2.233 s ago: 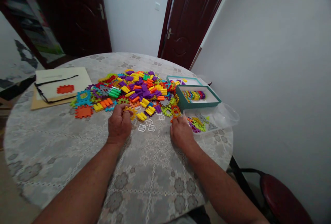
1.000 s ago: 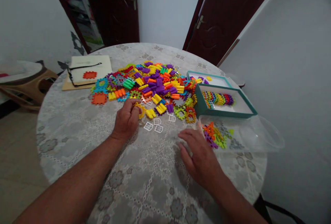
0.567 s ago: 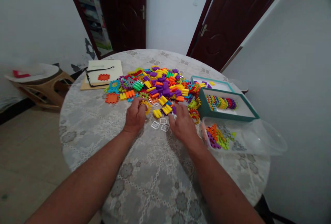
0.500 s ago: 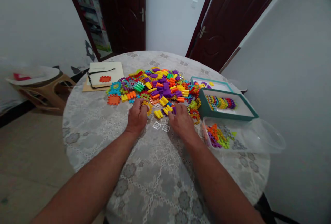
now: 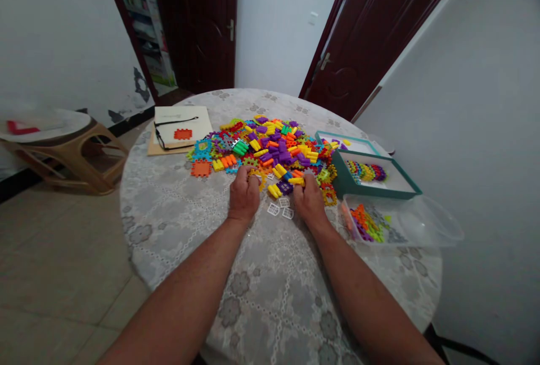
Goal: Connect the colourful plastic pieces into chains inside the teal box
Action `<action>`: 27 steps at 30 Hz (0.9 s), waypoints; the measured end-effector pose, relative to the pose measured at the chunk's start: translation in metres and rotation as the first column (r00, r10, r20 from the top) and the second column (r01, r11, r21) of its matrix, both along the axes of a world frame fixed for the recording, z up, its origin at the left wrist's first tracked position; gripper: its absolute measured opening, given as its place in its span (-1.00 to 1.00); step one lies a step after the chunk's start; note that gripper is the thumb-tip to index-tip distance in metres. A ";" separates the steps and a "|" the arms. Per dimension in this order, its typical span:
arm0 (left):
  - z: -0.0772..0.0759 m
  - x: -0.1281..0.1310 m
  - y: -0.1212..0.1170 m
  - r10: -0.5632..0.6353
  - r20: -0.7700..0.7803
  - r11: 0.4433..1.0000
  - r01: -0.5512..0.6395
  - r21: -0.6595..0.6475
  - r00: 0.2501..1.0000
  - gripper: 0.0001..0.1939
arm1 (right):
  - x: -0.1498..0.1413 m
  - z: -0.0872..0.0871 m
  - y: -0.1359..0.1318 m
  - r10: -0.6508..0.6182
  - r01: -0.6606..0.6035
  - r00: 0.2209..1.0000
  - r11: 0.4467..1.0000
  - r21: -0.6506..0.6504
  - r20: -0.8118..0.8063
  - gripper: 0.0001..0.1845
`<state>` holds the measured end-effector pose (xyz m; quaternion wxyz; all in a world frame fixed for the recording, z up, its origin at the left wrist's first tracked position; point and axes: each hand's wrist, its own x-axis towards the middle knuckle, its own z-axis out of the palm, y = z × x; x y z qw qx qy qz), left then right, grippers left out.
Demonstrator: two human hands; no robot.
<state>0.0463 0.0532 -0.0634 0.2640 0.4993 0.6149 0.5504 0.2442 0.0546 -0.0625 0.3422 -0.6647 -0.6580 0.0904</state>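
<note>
My left hand [image 5: 244, 193] is closed at the near edge of a heap of plastic building blocks [image 5: 280, 148], its fingers gripping a yellow-orange notched square block [image 5: 258, 178]. To its right, my right hand [image 5: 310, 199] pinches a yellow block with rounded tubes [image 5: 296, 181]. Between the hands lie a purple window-like block [image 5: 285, 187] and another yellow tubed block [image 5: 275, 191]. Closer to me on the cloth are several small white window frames [image 5: 273, 209]. Fingertips of both hands are partly hidden.
A green-rimmed box [image 5: 379, 189] with strung colourful pieces stands at right, before its lid [image 5: 350, 141]. Nearer is a clear plastic tub [image 5: 417, 238] with loose flat pieces. At left, glasses [image 5: 169, 147] and an orange square [image 5: 183, 134] lie on a notebook [image 5: 202, 118].
The view has shifted, so the table appears further right. My right hand has drawn a yellow block slightly right, exposing more of the purple block. My left hand still holds the yellow-orange square block.
</note>
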 end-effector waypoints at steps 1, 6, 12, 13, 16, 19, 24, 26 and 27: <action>0.001 0.000 0.000 0.000 0.010 1.000 0.000 0.000 1.000 -0.71 | 0.003 -0.002 0.002 -0.009 0.010 0.983 1.000 0.005 -0.184 -0.76; 0.003 0.000 -0.001 -0.003 0.048 1.000 0.003 -0.006 0.999 -0.71 | 0.014 -0.002 0.014 -0.044 -0.015 0.488 0.998 -0.058 -0.872 -0.74; 0.003 0.000 0.000 -0.001 0.025 1.000 0.001 -0.020 1.000 -0.71 | 0.019 0.006 0.015 0.060 -0.183 0.216 0.983 0.020 -0.975 -0.52; 0.002 0.000 0.000 0.001 0.020 1.000 0.000 -0.022 1.000 -0.71 | 0.018 0.005 0.014 0.067 -0.162 0.277 0.986 0.022 -0.959 -0.55; 0.002 0.000 0.000 -0.003 0.027 1.000 0.004 -0.026 1.000 -0.70 | 0.016 0.003 0.012 0.054 -0.055 0.636 0.998 0.024 -0.770 -0.68; 0.002 0.000 0.000 -0.005 0.024 1.000 0.006 -0.025 1.000 -0.70 | 0.012 0.000 0.009 0.104 -0.065 0.941 0.989 0.130 -0.323 -0.80; 0.004 0.000 0.000 -0.001 -0.013 1.000 0.002 0.006 1.000 -0.72 | 0.002 -0.005 0.009 0.254 -0.266 0.960 0.958 0.103 0.118 -0.47; 0.004 0.000 0.000 0.000 -0.017 1.000 0.000 0.002 1.000 -0.72 | -0.003 -0.005 0.011 0.257 -0.269 0.946 0.963 0.033 0.196 -0.36; 0.004 0.000 0.000 -0.001 -0.016 1.000 0.001 -0.001 1.000 -0.72 | -0.005 -0.005 0.012 0.254 -0.259 0.941 0.966 -0.007 0.225 -0.32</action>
